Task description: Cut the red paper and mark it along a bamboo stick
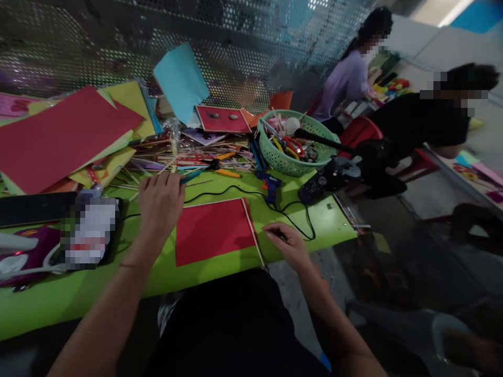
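A red sheet (214, 230) lies before me, with a thin pale stick along its top edge. Another thin stick (253, 230) runs down its right side and past the lower corner. Above the sheet's left corner, my left hand (161, 204) is closed, knuckles up, its fingertips hidden. A teal length of a tool with orange handles (228, 173) meets its fingers; the grip itself is hidden. My right hand (288, 246) hovers just right of the stick, fingers loosely bent and slightly apart, with no object visible between them. A blue glue gun (271, 186) rests beyond the sheet.
A green basket (288, 166) of tools stands at the back right, beside a dark bottle-like container (314, 186). Coloured paper (70, 136) and sticks pile up behind. A phone (92, 230) lies left. A black cord (220, 189) crosses the green tabletop (157, 280). Two people sit farther right.
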Motion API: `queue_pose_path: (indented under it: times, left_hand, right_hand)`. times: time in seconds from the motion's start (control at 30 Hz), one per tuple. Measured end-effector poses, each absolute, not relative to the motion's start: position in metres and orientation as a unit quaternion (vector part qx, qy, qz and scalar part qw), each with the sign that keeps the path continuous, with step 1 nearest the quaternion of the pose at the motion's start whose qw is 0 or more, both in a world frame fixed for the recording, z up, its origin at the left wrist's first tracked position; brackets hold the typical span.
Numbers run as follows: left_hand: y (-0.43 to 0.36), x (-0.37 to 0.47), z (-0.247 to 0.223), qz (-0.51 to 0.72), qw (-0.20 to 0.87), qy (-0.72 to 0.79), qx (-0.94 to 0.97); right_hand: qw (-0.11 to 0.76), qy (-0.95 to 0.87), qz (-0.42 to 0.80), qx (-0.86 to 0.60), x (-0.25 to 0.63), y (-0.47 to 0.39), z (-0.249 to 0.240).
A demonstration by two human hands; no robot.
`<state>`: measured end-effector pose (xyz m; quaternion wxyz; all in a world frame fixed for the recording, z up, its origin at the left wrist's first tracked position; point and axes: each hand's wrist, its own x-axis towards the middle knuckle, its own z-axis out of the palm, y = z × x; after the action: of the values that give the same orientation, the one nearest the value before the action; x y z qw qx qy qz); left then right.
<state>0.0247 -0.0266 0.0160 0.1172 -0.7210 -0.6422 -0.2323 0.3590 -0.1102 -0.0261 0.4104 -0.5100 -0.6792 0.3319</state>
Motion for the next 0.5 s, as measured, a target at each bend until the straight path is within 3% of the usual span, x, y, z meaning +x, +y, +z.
queue_pose_path:
  times: [0.13,0.27,0.37,0.5]
  left_hand:
    - [-0.065,0.068,0.029,-0.325,-0.050,-0.570,-0.752]
    - [-0.100,0.110,0.023,-0.308,-0.228,-0.514,-0.768]
    - [-0.115,0.127,0.018,-0.306,-0.285,-0.521,-0.744]
    - [-0.112,0.127,0.016,-0.265,-0.310,-0.477,-0.779]
  right_hand:
    - [0.426,-0.734,0.252,-0.465,0.347,-0.108,-0.005]
    - [0.366,-0.827,0.119,-0.409,0.328,-0.105,-0.001]
    - [0.359,-0.845,0.051,-0.393,0.321,-0.105,-0.010]
    - [0.384,-0.809,0.052,-0.442,0.328,-0.104,-0.017]
